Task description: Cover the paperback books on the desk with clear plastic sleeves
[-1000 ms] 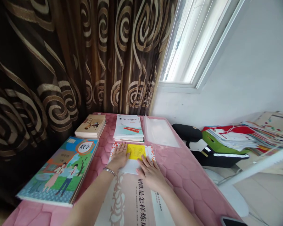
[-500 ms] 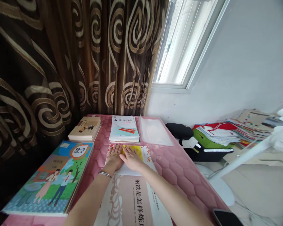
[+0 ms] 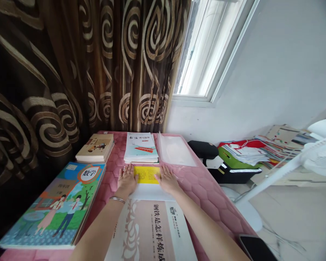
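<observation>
A long book cover (image 3: 149,232) with white scroll pattern and a beige panel lies flat on the pink quilted table top (image 3: 206,195). Its far end carries a yellow panel (image 3: 147,174). My left hand (image 3: 127,179), with a bracelet at the wrist, lies flat with fingers stretched on the cover left of the yellow panel. On the other side of that panel my right hand (image 3: 167,179) rests flat too, fingers out. Neither hand holds anything.
A large illustrated textbook stack (image 3: 57,204) sits at the left, a small beige book stack (image 3: 95,147) and a white-green booklet stack (image 3: 140,146) at the back, a clear plastic sleeve (image 3: 176,149) beside them. A phone (image 3: 256,248) lies at the near right edge. Curtain behind; cluttered papers at right.
My right hand slid from the left part of the yellow panel to its right side, so both hands now flank it. The view has shifted slightly.
</observation>
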The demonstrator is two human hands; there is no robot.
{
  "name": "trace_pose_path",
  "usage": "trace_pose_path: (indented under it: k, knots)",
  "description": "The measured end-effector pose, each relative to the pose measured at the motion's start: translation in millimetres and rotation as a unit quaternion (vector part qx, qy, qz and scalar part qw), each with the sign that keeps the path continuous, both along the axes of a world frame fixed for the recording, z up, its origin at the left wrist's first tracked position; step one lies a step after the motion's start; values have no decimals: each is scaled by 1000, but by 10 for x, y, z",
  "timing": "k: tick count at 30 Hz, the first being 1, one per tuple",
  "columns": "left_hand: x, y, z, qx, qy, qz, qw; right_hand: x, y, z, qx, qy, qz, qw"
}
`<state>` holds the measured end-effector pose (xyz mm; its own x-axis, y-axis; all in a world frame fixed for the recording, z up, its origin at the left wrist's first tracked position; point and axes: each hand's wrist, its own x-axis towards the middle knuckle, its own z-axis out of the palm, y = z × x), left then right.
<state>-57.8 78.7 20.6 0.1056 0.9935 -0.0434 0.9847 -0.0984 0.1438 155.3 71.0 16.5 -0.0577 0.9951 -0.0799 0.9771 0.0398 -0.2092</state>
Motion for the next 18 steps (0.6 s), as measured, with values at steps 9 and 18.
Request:
trace_pose_path:
  k: [9,18]
  knots:
    - [252,-117,72,13,35,55,998,-25,-26,8,-4,-39,-10,999]
    - [620,-92,38,-38,-31,-111,993,-20,-4,-66,20,-43,-15,999]
